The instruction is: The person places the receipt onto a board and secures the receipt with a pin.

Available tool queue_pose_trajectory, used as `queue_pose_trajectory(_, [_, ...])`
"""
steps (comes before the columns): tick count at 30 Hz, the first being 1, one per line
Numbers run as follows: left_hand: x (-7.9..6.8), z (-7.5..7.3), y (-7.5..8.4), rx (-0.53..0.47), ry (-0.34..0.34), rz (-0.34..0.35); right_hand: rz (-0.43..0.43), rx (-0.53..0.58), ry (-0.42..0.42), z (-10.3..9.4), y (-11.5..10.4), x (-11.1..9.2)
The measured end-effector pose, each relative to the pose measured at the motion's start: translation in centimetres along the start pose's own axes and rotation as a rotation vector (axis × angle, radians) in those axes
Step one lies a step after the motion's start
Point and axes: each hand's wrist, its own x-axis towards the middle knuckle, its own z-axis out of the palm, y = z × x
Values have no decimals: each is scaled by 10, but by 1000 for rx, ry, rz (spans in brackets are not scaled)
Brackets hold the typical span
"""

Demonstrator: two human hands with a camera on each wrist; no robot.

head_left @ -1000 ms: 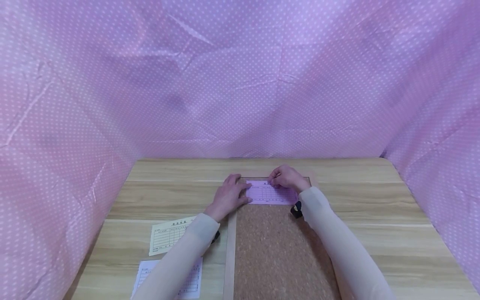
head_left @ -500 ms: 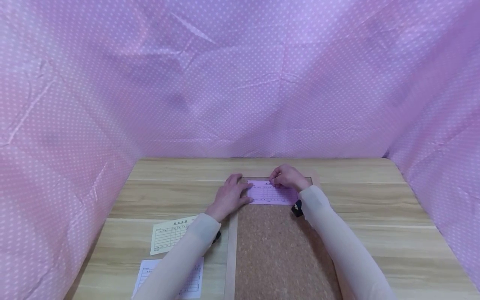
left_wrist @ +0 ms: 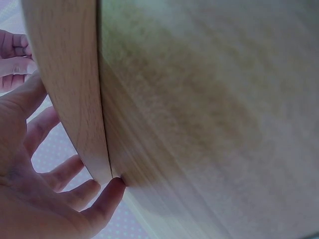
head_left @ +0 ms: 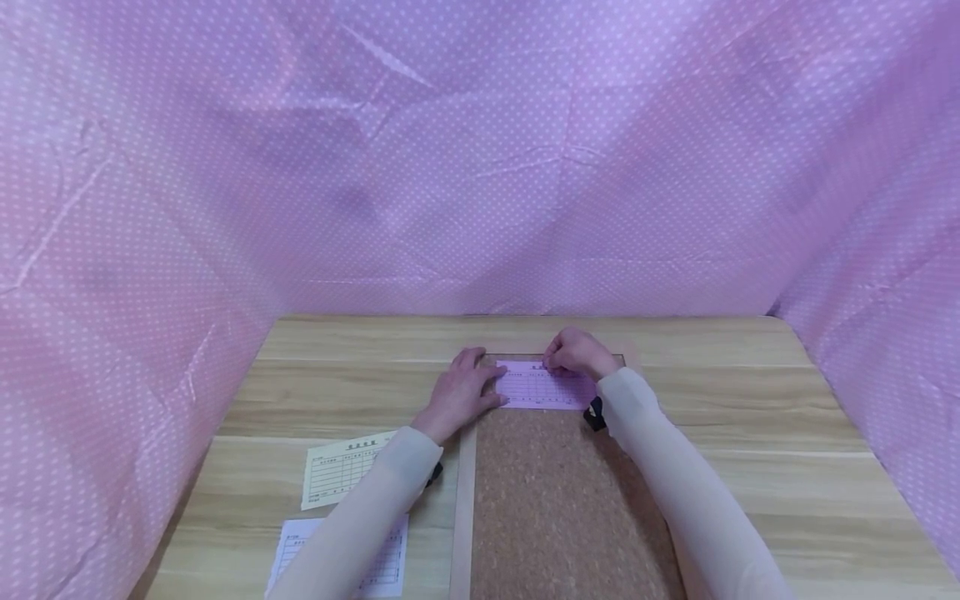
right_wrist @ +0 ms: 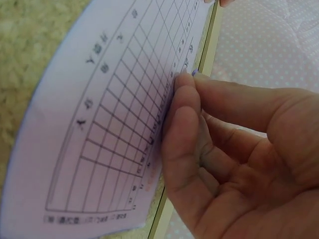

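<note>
A pink printed form (head_left: 525,389) lies across the top of the cork board (head_left: 555,492). My left hand (head_left: 460,390) rests on the board's left frame, its spread fingers and thumb reaching onto the form's left edge. In the left wrist view, that hand's (left_wrist: 40,184) fingertips touch the wooden frame (left_wrist: 70,74). At the form's upper edge, near its middle, my right hand (head_left: 573,352) pinches a small blue pushpin (right_wrist: 195,72) between thumb and forefinger. Most of the pin is hidden by the fingertips. The form's near edge bows up slightly in the right wrist view.
To the left of the board, a yellow form (head_left: 330,475) lies on the wooden table (head_left: 750,375). A white form (head_left: 386,575) is nearer me, partly covered by my left forearm. Pink dotted cloth (head_left: 480,167) hangs behind the table and at both sides.
My right hand has shifted very slightly to the right along the form's upper edge, still pinching. The left hand stays in place on the frame and form.
</note>
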Motion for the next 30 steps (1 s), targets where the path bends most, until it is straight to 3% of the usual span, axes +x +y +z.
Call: queue_pose_trajectory(30, [-1,1,0,-19,-18,-14,-24,-39,22,-2,8,2])
